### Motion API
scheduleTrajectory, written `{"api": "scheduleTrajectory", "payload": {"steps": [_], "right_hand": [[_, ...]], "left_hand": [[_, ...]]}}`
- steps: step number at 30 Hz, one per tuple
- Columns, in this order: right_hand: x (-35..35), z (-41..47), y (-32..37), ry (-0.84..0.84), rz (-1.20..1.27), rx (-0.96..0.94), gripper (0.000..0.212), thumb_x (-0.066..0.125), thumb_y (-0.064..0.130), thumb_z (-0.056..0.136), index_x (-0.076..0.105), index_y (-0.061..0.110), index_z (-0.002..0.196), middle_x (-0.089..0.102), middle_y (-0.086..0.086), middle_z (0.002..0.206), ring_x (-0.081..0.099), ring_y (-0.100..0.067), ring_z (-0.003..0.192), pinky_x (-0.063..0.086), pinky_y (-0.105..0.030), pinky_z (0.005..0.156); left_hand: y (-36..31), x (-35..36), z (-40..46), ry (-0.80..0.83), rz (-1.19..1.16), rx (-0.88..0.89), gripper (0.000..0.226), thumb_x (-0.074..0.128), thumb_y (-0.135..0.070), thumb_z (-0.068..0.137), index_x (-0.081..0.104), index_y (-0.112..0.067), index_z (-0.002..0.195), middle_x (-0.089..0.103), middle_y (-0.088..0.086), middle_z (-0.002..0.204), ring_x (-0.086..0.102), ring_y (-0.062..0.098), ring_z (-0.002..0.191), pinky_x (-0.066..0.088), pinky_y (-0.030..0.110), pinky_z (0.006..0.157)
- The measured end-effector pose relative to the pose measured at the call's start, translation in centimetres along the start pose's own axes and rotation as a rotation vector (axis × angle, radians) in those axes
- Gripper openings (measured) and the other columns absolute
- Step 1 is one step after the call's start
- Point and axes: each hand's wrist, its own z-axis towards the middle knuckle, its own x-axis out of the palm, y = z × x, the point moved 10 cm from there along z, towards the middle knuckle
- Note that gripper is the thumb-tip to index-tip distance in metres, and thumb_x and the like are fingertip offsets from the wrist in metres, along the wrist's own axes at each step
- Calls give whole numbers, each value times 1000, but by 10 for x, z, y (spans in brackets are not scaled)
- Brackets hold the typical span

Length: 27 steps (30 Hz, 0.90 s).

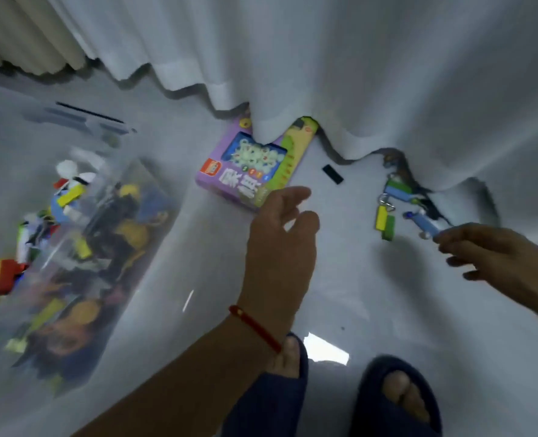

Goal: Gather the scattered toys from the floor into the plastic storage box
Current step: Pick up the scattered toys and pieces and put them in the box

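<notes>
A clear plastic storage box (154,234) stands at the left, holding several colourful toys. A purple and green game box (255,165) lies on the floor, its far end under the curtain. My left hand (280,234) hovers just in front of its near corner, fingers apart and empty. To the right lie a small black piece (333,174), a cluster of blue, green and yellow blocks (387,212) and a blue toy piece (423,221). My right hand (494,253) has its fingertips at the blue piece; the frame is too blurred to show whether they grip it.
A white curtain (324,74) hangs along the back, its hem touching the floor over some toys. A beige curtain (25,42) is at the far left. My two feet in dark blue slippers (397,402) stand at the bottom. The floor is pale and glossy.
</notes>
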Motion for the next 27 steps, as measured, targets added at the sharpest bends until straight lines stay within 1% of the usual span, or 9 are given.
{"api": "scheduleTrajectory", "payload": {"steps": [2, 5, 8, 11, 14, 16, 20, 24, 27], "right_hand": [[-39, 16, -27, -105, -140, 8, 21, 61, 48, 81, 70, 46, 99, 73, 5, 108, 68, -25, 99, 52, -45, 92], [-73, 47, -16, -234, -171, -42, 27, 59, 25, 92, 68, 35, 116, 67, 5, 124, 61, -19, 110, 39, -27, 93], [-83, 95, -2, -215, -54, -114, 38, 53, 13, 93, 66, 30, 124, 63, 5, 127, 56, -16, 116, 39, -27, 98], [-96, 133, 4, -206, 63, -149, 48, 50, 8, 92, 62, 31, 132, 60, 5, 134, 53, -16, 122, 40, -27, 103], [-110, 154, -4, -253, 87, -158, 41, 48, 11, 97, 63, 28, 131, 60, 6, 135, 55, -14, 121, 41, -29, 107], [-107, 162, -16, -277, -29, -149, 36, 53, 15, 97, 64, 23, 130, 63, 6, 129, 57, -13, 118, 38, -21, 104], [-84, 177, -39, -309, -215, -124, 42, 62, 25, 93, 59, 22, 135, 64, -6, 129, 59, -26, 117, 39, -24, 92], [-64, 192, -33, -417, -332, -196, 40, 61, 35, 92, 59, 22, 131, 62, -16, 113, 60, -34, 101, 42, -29, 79], [-48, 205, -28, -425, -390, -216, 35, 59, 26, 94, 60, 17, 128, 57, -17, 113, 59, -36, 98, 47, -36, 83]], "left_hand": [[5, 63, -2, 241, 240, 67, 27, 60, -20, 80, 65, -31, 104, 58, -10, 101, 56, 10, 99, 44, 22, 87], [5, 142, 12, 465, 562, 250, 28, 59, -16, 87, 60, -24, 114, 50, -17, 96, 47, 1, 86, 35, 1, 73], [0, 212, 44, 648, 754, 476, 30, 57, -12, 86, 61, -12, 116, 60, 3, 112, 54, 17, 96, 45, 23, 85], [1, 269, 71, 803, 1003, 757, 46, 51, -7, 80, 60, -6, 126, 56, 17, 133, 50, 33, 124, 41, 42, 103], [-8, 296, 104, 772, 1229, 973, 60, 56, -7, 82, 49, -13, 141, 41, 10, 151, 35, 29, 140, 34, 45, 111], [-15, 301, 120, 737, 1320, 1078, 60, 57, -12, 82, 47, -15, 141, 45, 9, 148, 40, 29, 135, 33, 47, 110], [-16, 294, 127, 633, 1375, 1322, 51, 51, -20, 87, 50, -11, 136, 54, 13, 134, 49, 32, 121, 39, 46, 102], [-12, 273, 144, 439, 1379, 1255, 55, 61, -24, 83, 48, -11, 135, 50, 15, 134, 47, 35, 118, 44, 45, 87], [-9, 260, 154, 372, 1387, 1172, 62, 59, -14, 76, 46, -13, 136, 46, 13, 137, 44, 36, 122, 46, 46, 83]]}}
